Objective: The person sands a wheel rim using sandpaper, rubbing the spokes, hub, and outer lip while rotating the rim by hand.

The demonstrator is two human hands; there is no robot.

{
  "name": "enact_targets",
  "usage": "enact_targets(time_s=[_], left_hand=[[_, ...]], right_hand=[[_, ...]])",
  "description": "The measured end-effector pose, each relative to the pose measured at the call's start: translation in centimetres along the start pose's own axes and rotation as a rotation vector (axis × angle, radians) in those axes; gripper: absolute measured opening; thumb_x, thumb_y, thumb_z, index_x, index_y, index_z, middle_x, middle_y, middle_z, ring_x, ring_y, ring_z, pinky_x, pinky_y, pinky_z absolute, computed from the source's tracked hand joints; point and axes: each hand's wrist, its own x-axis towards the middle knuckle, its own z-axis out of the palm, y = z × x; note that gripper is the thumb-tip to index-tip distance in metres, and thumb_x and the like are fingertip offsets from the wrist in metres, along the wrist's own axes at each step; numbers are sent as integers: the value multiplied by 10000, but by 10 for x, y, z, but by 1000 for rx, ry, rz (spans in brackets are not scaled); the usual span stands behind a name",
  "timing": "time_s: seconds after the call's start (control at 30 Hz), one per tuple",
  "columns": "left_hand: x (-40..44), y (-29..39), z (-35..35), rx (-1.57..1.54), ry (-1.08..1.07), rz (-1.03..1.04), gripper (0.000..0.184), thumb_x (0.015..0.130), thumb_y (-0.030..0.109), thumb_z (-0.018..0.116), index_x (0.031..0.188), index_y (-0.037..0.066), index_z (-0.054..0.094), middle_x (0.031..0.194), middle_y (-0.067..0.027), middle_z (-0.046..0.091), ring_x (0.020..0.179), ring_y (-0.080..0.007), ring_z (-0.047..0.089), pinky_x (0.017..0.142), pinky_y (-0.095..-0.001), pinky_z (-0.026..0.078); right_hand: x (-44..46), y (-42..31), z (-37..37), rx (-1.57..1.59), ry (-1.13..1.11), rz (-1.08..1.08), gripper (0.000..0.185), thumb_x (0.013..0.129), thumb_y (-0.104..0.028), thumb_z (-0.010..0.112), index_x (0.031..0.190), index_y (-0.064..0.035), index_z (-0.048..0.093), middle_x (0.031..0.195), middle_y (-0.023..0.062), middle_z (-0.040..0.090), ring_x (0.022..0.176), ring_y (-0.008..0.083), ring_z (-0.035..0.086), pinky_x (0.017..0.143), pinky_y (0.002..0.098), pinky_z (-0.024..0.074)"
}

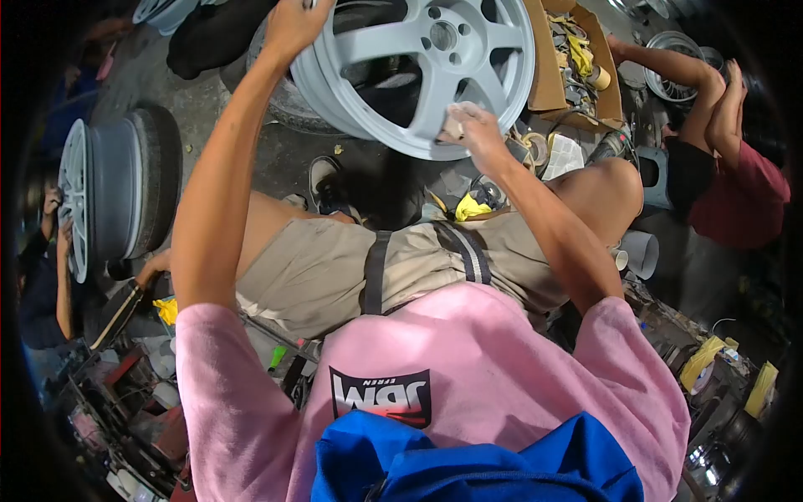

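Note:
A light grey alloy wheel rim (375, 42) with wide spokes stands tilted in front of my knees. My left hand (294, 29) grips its upper left edge; some of the fingers are cut off by the top of the view. At the lower part of the rim, my right hand (478, 138) is closed on a small pale, dusty piece of sandpaper (454, 124), pressed near the outer end of a spoke. The fingers partly cover the piece. Behind and under the rim lies a dark tire (293, 105).
A cardboard box (548, 63) of used scraps and tape stands right of the rim. Another wheel with a tire (113, 188) is upright at left, with a person's hands at it. A seated person (736, 197) is at right. Tools and clutter (125, 402) lie lower left.

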Motion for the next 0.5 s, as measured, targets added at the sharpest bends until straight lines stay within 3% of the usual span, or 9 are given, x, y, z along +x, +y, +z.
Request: enact_targets(time_s=[0.03,0.1,0.17,0.23,0.27,0.3,0.37,0.4,0.5], left_hand=[[7,10,-3,3,-6,3,559,1006,493,623,972,-56,723,744,-175,710,724,-221,710,703,-404,551],[18,35,4,69,110,14,316,915,298,659,977,-10,687,922,-281,701,994,-482,663,873,-536,520],[18,47,3,78,111,-2,332,910,322,662,989,0,679,980,-280,707,1026,-483,658,881,-547,516],[8,62,-14,206,40,-6,343,902,336,674,1037,21,683,1032,-276,709,1027,-485,657,882,-548,518],[7,64,-18,257,12,13,365,872,335,695,1079,35,682,1060,-270,712,1027,-478,664,886,-547,522],[7,62,-21,255,7,7,365,872,335,695,1079,35,682,1060,-270,712,1027,-478,664,886,-547,522],[6,62,-23,256,52,71,362,846,317,707,1076,38,685,1024,-264,717,1028,-466,671,893,-542,525],[15,56,-19,265,36,43,368,826,311,711,1076,43,682,1017,-260,718,1034,-458,673,902,-542,524],[24,46,-9,226,113,116,374,862,336,697,1094,44,670,1049,-268,712,1053,-461,663,912,-542,518]], right_hand=[[-2,1,9,68,-71,-7,328,1038,-296,654,1179,1,668,1036,92,709,928,191,698,833,348,605],[-9,-12,9,11,-106,14,324,1039,-290,651,1174,4,676,1046,102,715,911,191,705,836,344,603],[-13,-23,4,-59,-142,44,320,1041,-284,648,1170,7,683,1056,112,721,894,190,712,838,340,602],[-12,-33,-12,-503,-164,-134,336,1045,-297,642,1167,11,698,1076,107,732,859,186,727,827,314,590],[-16,-37,-20,-660,-112,-208,260,1006,-193,659,1171,-2,719,1091,134,738,914,257,737,837,320,570],[-20,-36,-34,-662,-116,-201,260,1006,-193,659,1171,-2,719,1091,134,738,914,257,737,837,320,570],[-25,-30,-61,-1177,-76,-611,269,916,-74,660,1170,-24,733,1098,188,724,973,352,710,902,363,560],[-29,-26,-67,-1198,-121,-638,320,843,-21,645,1144,-39,752,1102,236,701,1034,415,665,964,414,549],[-22,8,-71,-1446,-79,-769,286,860,-38,648,1125,-40,755,1110,236,702,1051,404,669,980,447,547]])
